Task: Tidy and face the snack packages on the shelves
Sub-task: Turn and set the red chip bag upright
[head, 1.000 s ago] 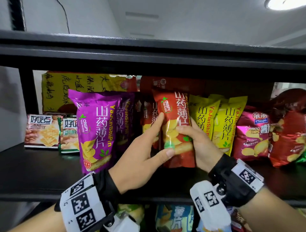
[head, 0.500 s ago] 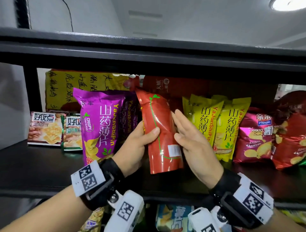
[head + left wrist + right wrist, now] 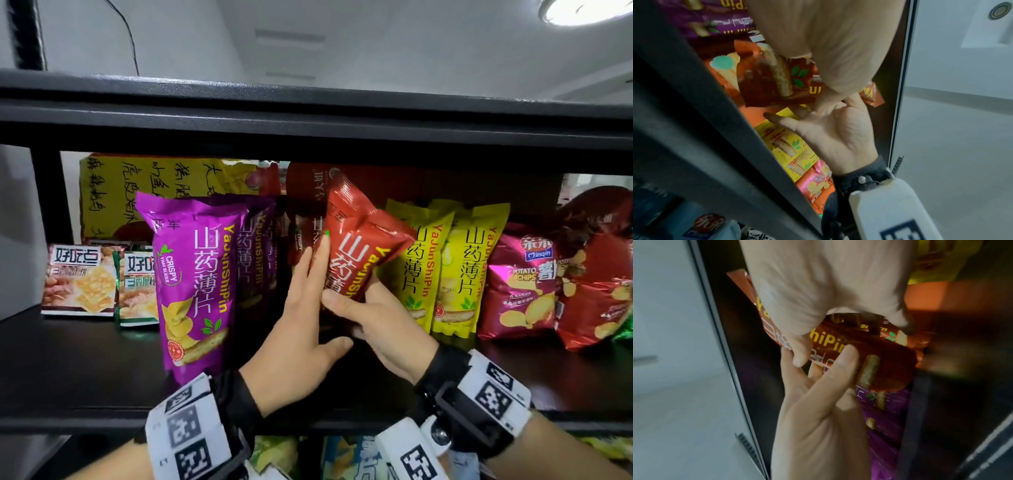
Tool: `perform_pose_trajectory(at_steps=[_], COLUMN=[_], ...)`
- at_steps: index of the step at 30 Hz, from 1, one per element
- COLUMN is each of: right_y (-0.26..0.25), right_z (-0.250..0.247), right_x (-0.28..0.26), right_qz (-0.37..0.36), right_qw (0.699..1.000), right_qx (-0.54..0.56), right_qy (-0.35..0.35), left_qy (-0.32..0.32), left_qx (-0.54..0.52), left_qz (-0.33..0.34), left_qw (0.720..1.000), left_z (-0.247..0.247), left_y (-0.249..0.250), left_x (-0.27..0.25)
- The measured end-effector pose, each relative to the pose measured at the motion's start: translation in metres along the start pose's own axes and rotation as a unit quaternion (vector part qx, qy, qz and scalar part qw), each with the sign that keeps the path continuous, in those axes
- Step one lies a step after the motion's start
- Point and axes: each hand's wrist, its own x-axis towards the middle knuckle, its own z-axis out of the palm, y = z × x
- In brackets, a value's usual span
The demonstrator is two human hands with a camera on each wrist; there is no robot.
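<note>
Red bag (image 3: 359, 250): a sealed, air-filled foil snack pack, held tilted above the shelf (image 3: 85, 370), in the gap between the purple bags (image 3: 195, 274) on the left and the yellow bags (image 3: 445, 260) on the right, printed face turned near. The right hand (image 3: 380, 318) is clamped round its lower end, thumb across the front, as is plain in the right wrist view (image 3: 840, 363). The left hand (image 3: 301, 329) is laid flat against its left edge, fingers straight, nothing gripped; more red bags (image 3: 308, 233) are stood just behind those fingers. Handling, as judged: very light, soft and crushable, with brittle slices inside; the foil is smooth and likely slippery, so a firm squeeze is to be avoided. Hold is best taken at the crimped top or bottom seam, or lightly across both side edges, with the base set down first so the bag is stood upright. Further right, pink chip bags (image 3: 520, 284) are stood; at far left, cracker packs (image 3: 78, 277) are stood at the back.
</note>
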Motion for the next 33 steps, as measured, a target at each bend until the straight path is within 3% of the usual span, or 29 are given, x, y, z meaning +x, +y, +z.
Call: perform_pose_trajectory(at_steps=[2,6,19,21,22,24,26,28,33], right_y=[0.001,0.006,0.003,-0.004,-0.007,-0.012,-0.015,-0.014,-0.002], right_z=[-0.004,-0.014,-0.033,-0.038,-0.043,-0.057,-0.074,-0.091,-0.112], right_x=[0.001,0.006,0.023,0.021,0.019,0.016,0.014,0.016,0.027], right_qz=[0.041,0.083,0.080,0.039,0.010,-0.054,-0.095,-0.078,0.042], right_qw=[0.998,0.992,0.986,0.979,0.969,0.930,0.893,0.882,0.916], right_qx=[0.053,0.087,-0.141,-0.199,-0.230,-0.268,-0.285,-0.305,-0.301], right_qy=[0.006,0.037,-0.036,0.027,0.092,0.246,0.335,0.352,0.264], left_qy=[0.004,0.041,0.023,0.026,0.030,0.034,0.040,0.044,0.046], left_qx=[0.004,-0.086,0.073,0.104,0.114,0.125,0.138,0.156,0.192], left_qz=[-0.003,-0.047,-0.168,-0.180,-0.192,-0.221,-0.244,-0.265,-0.299], left_qw=[1.000,0.994,0.983,0.978,0.974,0.967,0.959,0.951,0.934], left_z=[-0.004,-0.008,-0.013,-0.015,-0.016,-0.020,-0.023,-0.026,-0.021], left_y=[0.001,0.003,-0.024,-0.029,-0.032,-0.038,-0.045,-0.050,-0.061], left_x=[-0.002,0.001,0.047,0.057,0.061,0.069,0.078,0.088,0.101])
